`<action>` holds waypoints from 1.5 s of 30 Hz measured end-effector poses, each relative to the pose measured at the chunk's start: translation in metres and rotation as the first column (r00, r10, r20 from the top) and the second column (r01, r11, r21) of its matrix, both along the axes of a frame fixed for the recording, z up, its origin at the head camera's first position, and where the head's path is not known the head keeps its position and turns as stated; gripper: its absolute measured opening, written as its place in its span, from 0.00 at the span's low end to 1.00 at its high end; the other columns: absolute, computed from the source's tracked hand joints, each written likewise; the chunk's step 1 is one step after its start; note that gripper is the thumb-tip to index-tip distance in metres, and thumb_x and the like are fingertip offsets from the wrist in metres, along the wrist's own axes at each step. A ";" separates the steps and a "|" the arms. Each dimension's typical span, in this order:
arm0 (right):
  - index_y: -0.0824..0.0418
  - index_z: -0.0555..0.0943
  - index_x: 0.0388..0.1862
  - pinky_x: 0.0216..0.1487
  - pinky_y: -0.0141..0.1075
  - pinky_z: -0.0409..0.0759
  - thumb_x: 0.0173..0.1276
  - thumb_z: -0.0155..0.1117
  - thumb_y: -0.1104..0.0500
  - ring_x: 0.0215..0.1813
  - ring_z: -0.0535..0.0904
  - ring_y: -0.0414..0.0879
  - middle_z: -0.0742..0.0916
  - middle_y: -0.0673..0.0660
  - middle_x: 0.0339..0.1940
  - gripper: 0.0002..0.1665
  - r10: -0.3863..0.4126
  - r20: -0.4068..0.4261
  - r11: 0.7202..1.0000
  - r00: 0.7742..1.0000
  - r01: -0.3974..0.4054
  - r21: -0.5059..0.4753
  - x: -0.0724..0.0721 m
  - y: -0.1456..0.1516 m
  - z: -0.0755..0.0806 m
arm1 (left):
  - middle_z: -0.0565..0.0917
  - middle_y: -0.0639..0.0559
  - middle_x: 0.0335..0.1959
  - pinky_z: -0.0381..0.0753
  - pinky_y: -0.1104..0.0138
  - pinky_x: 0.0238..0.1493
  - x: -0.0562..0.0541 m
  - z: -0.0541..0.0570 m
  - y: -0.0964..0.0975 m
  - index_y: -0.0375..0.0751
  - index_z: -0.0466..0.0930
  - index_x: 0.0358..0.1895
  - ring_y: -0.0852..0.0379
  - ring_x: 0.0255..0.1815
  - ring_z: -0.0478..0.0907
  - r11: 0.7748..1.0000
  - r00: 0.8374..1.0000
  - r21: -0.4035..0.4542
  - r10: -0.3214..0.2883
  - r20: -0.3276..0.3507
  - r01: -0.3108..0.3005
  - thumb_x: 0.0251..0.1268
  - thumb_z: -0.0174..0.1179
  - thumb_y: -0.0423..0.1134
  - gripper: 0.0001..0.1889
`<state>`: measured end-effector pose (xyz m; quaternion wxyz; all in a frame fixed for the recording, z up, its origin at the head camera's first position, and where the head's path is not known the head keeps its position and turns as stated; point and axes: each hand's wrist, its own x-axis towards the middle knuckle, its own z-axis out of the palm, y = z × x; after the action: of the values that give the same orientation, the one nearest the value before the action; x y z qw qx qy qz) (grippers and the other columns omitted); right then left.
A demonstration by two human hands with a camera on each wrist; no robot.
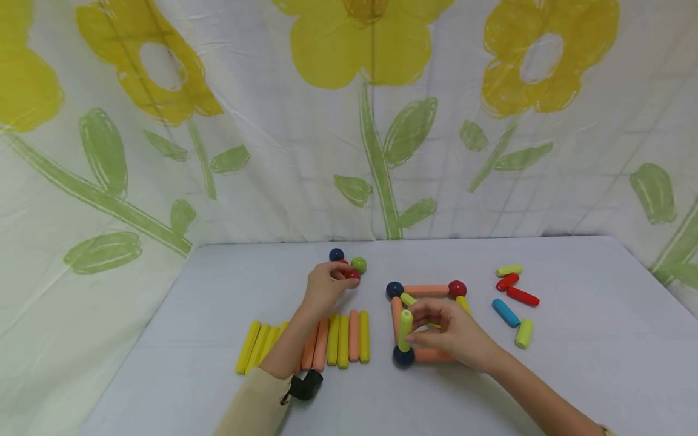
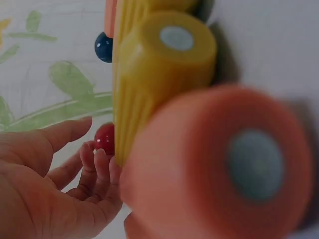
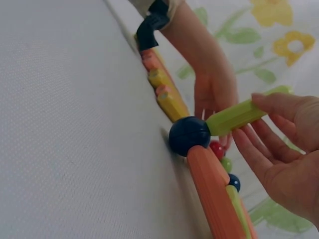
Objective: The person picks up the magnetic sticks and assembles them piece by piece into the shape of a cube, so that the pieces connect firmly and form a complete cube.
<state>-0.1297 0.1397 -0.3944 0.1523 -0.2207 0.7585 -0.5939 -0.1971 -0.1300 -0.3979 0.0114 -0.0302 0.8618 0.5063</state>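
Observation:
My right hand (image 1: 449,330) pinches a light green stick (image 1: 405,330) between thumb and fingers. The stick stands upright on a navy ball (image 1: 403,356), the near left corner of a square of sticks and balls; its lower end meets that ball in the right wrist view. Farther back on the left, my left hand (image 1: 325,287) reaches to a red ball (image 1: 353,278). In the left wrist view, fingertips are right at the red ball (image 2: 104,139), while the thumb stands apart from it. A green ball (image 1: 358,264) and another navy ball (image 1: 336,255) lie just beyond.
Under the left forearm runs a row of yellow sticks (image 1: 249,347) and orange sticks (image 1: 354,336). The square has orange sides (image 1: 426,290) and a far right red ball (image 1: 457,289). Short red (image 1: 522,296), blue (image 1: 506,312) and light green sticks (image 1: 524,333) lie at the right.

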 end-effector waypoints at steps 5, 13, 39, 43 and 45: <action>0.70 0.82 0.57 0.55 0.30 0.85 0.69 0.75 0.62 0.51 0.85 0.45 0.87 0.61 0.50 0.21 0.002 0.003 1.000 1.000 -0.002 -0.011 0.000 0.000 -0.001 | 0.80 0.45 0.36 0.79 0.64 0.44 -0.005 -0.001 0.002 0.32 0.86 0.56 0.51 0.39 0.75 0.998 1.000 -0.058 -0.025 -0.015 0.024 0.64 0.73 0.30 0.18; 0.71 0.82 0.57 0.54 0.30 0.85 0.70 0.74 0.63 0.51 0.85 0.45 0.87 0.60 0.49 0.20 0.010 0.013 0.999 1.000 -0.009 -0.032 0.001 0.000 0.000 | 0.77 0.45 0.38 0.76 0.66 0.40 -0.006 -0.007 0.001 0.31 0.85 0.55 0.51 0.38 0.74 0.993 0.998 -0.110 -0.053 -0.032 0.049 0.65 0.74 0.33 0.17; 0.69 0.82 0.58 0.55 0.30 0.85 0.71 0.74 0.62 0.53 0.85 0.47 0.87 0.64 0.51 0.21 0.001 0.011 1.000 1.000 -0.001 -0.004 -0.001 0.001 -0.002 | 0.82 0.43 0.61 0.86 0.65 0.57 0.058 0.047 0.019 0.38 0.82 0.65 0.50 0.57 0.86 0.821 0.918 0.413 -0.370 -0.139 0.394 0.73 0.68 0.35 0.20; 0.69 0.82 0.58 0.55 0.31 0.85 0.72 0.73 0.62 0.53 0.85 0.48 0.87 0.65 0.51 0.20 0.016 0.001 1.000 1.000 -0.016 -0.007 -0.002 0.002 -0.003 | 0.82 0.43 0.61 0.87 0.66 0.56 0.061 0.048 0.020 0.37 0.82 0.65 0.50 0.56 0.86 0.783 0.897 0.441 -0.417 -0.150 0.438 0.72 0.69 0.32 0.20; 0.69 0.82 0.58 0.55 0.31 0.85 0.72 0.72 0.62 0.53 0.85 0.49 0.87 0.65 0.51 0.19 0.021 -0.005 1.000 1.000 -0.021 -0.007 -0.002 0.002 -0.003 | 0.83 0.41 0.61 0.86 0.65 0.58 0.063 0.049 0.022 0.35 0.82 0.65 0.49 0.57 0.86 0.764 0.882 0.446 -0.441 -0.165 0.465 0.71 0.68 0.30 0.21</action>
<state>-0.1314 0.1418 -0.3972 0.1558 -0.2305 0.7545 -0.5944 -0.1346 -0.1084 -0.3493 0.1184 0.1950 0.6931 0.6838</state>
